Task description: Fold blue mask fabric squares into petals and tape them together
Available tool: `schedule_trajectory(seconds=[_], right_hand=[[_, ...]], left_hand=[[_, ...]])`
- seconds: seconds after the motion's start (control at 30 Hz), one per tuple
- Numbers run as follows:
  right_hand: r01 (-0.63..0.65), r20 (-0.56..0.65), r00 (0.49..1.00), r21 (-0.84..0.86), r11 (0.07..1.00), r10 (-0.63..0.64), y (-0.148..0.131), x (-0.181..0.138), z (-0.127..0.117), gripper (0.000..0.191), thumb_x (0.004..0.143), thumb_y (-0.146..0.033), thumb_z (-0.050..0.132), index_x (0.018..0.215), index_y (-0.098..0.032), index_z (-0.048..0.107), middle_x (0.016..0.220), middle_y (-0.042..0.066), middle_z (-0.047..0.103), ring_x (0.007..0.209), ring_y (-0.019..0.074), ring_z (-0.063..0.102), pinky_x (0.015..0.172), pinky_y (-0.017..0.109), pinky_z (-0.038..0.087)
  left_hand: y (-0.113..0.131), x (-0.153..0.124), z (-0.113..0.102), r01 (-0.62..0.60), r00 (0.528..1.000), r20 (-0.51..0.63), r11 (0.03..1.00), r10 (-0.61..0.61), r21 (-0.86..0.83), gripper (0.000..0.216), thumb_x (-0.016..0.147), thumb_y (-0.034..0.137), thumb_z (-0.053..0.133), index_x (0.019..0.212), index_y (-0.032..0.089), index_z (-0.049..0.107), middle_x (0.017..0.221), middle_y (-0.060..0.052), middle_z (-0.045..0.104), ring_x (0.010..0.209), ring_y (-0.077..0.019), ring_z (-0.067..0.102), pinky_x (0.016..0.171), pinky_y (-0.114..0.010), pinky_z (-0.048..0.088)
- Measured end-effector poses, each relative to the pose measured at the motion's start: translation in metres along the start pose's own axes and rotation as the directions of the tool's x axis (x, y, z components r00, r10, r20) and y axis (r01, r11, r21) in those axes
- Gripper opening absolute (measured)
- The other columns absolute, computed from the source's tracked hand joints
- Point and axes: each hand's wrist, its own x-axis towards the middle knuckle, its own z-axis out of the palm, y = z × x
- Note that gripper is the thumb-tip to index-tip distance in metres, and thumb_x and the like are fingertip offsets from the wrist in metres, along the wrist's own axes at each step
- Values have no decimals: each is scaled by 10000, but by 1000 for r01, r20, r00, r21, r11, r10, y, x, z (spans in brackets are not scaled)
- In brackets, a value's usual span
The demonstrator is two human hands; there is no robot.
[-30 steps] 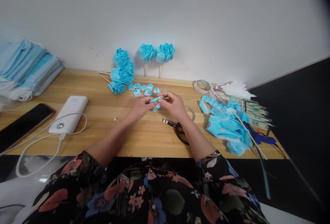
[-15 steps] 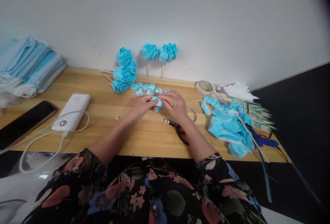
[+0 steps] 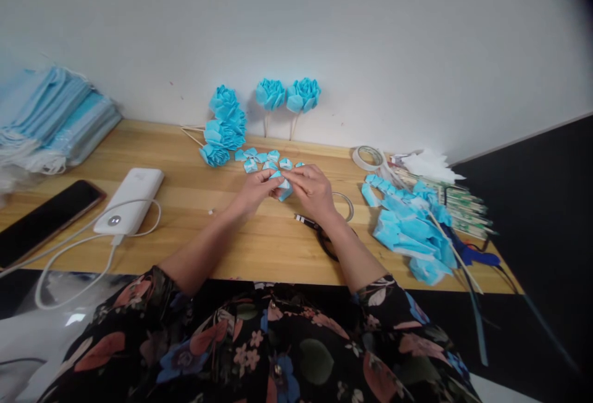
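Between my two hands, over the middle of the desk, is a small blue petal piece (image 3: 284, 190) of thin paper-like material. My left hand (image 3: 256, 189) pinches it from the left, thumb on top. From the right, the closed fingers of my right hand (image 3: 315, 188) grip its upper edge. Just beyond my fingers lie several folded blue petals (image 3: 251, 165) on the wood. Black-handled scissors (image 3: 307, 222) rest below my right hand, partly hidden by the forearm. A roll of tape (image 3: 346, 206) shows beside my right wrist.
Finished blue flowers on sticks (image 3: 269, 95) lean at the wall. At right lie crumpled blue sheets (image 3: 403, 230), a tape roll (image 3: 369, 157) and a blue-handled tool (image 3: 477, 256). A mask stack (image 3: 60, 118), phone (image 3: 49, 220) and white power bank (image 3: 130, 200) with cable occupy the left.
My right fingers have shifted slightly left along the petal's top edge, and the petal has turned a little. Other objects on the desk stay put.
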Motion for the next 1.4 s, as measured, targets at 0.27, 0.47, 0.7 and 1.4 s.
schedule_trajectory(seconds=[0.27, 0.47, 0.7, 1.4], right_hand=[[-22, -11, 1000, -6, 1000, 22, 0, -1, 1, 299, 997, -163, 544, 1124, -273, 792, 969, 62, 766, 909, 203, 659, 817, 372, 534], [-66, 43, 997, 41, 997, 65, -4, -1, 0, 345, 989, -153, 501, 1173, -285, 761, 1015, 73, 762, 962, 221, 667, 877, 395, 536], [-512, 141, 852, 419, 750, 504, -5, 2, -4, 385, 969, -328, 521, 1320, -244, 654, 1028, 60, 758, 910, 194, 688, 850, 364, 582], [-552, 251, 830, 501, 667, 499, -9, 7, -2, 423, 840, -272, 603, 1247, -181, 676, 782, -22, 579, 713, 132, 557, 714, 286, 494]], left_hand=[[2, 0, 3, 12, 999, 49, 997, -8, -78, 359, 680, 411, 871, 770, 137, 658, 661, 3, 618, 592, -103, 566, 598, -247, 476], [3, 0, 3, 13, 1000, 17, 995, -12, -94, 329, 674, 378, 866, 751, 138, 655, 652, 4, 616, 581, -101, 560, 591, -250, 473], [6, -1, 4, 19, 1000, -13, 996, -21, -91, 287, 688, 328, 846, 824, 138, 679, 720, 1, 648, 607, -99, 564, 608, -248, 477], [6, -2, 4, -47, 998, -41, 991, 52, 124, 319, 727, 464, 771, 784, 162, 685, 622, 16, 612, 599, -115, 563, 624, -248, 477]])
